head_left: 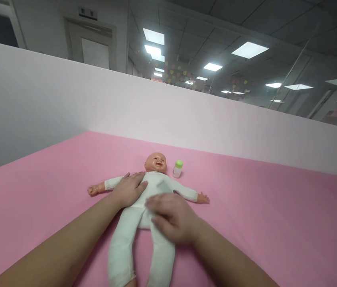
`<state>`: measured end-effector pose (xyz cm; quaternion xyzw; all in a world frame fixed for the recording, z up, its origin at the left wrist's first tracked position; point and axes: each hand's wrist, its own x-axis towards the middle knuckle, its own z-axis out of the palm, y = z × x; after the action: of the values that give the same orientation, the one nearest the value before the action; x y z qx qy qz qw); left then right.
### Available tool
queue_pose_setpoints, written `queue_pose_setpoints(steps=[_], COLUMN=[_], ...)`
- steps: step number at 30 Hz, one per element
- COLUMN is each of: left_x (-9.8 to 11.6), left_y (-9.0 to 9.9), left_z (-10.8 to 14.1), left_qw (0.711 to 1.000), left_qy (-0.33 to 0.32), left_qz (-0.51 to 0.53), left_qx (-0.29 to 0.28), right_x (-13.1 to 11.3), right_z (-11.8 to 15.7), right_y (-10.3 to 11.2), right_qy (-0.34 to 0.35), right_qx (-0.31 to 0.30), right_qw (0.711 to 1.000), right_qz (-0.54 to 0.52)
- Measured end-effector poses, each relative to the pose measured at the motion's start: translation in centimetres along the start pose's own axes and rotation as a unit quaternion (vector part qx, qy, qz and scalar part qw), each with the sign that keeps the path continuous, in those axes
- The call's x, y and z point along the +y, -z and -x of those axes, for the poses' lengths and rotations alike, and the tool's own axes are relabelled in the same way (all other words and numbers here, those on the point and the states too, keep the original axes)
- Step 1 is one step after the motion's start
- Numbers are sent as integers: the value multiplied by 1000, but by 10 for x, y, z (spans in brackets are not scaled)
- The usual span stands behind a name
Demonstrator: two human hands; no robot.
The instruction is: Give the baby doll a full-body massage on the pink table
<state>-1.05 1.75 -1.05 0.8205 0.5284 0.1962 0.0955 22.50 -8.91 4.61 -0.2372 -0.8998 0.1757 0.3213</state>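
A baby doll (156, 185) with a smiling plastic head and a white cloth body lies face up, arms spread out to both sides. Resting on its chest near the shoulder, on the left of the picture, is my left hand (131, 189), flat with the thumb apart. My right hand (172, 217) is over the doll's lower belly and hip, smeared by motion. Its fingers reach leftward, with the thumb apart below them, and nothing shows in it. Whether it touches the cloth I cannot tell. Beside the doll's head stands a small bottle (178, 169) with a green cap.
The doll lies on a pink-covered table (264, 223). A white partition (186, 111) rises along its far side. Beyond it are a door (93, 48), glass with heart-shaped stickers, and ceiling lights.
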Motion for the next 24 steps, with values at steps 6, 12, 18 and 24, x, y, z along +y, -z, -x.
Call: queue_pose_setpoints(steps=[6, 12, 18, 24], left_x=[0, 1, 3, 2], left_y=[-2, -3, -3, 10], left_z=[0, -2, 0, 6], left_qw=[1000, 1000, 1000, 1000], left_qy=[-6, -9, -1, 15], left_qz=[5, -6, -4, -5], left_qx=[1, -11, -9, -7], right_x=[1, 46, 75, 75], right_z=[-3, -10, -9, 4], right_y=[-14, -10, 1, 23], right_qy=[25, -68, -173, -284], right_qx=[10, 20, -61, -27], right_qw=[991, 998, 974, 947], right_qz=[-132, -5, 134, 147])
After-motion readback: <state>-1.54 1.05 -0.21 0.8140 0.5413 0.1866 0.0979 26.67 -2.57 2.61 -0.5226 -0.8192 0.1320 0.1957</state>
